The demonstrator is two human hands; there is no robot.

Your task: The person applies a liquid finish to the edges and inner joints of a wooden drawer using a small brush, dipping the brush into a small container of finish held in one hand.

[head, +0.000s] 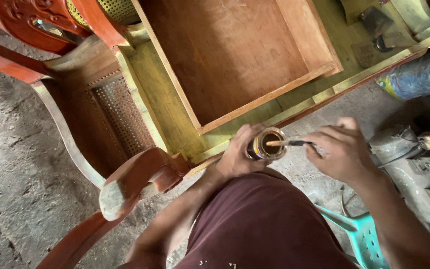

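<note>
My left hand (pixel 237 154) grips a small round jar (pixel 267 144) of dark brown liquid, held just in front of my body. My right hand (pixel 342 149) holds a thin paintbrush (pixel 289 143) by its handle, with the bristle end dipped into the jar's open mouth. Just beyond the jar lies a shallow wooden drawer (pixel 235 55), its bare plywood bottom facing up, resting on a yellowish wooden board (pixel 170 114).
A reddish carved chair (pixel 100 124) with a woven cane panel stands at the left on the dusty concrete floor (pixel 11 149). A grey machine (pixel 414 164) sits at the right, a teal plastic stool (pixel 362 231) is under me, and a blue-wrapped roll (pixel 419 77) lies at the far right.
</note>
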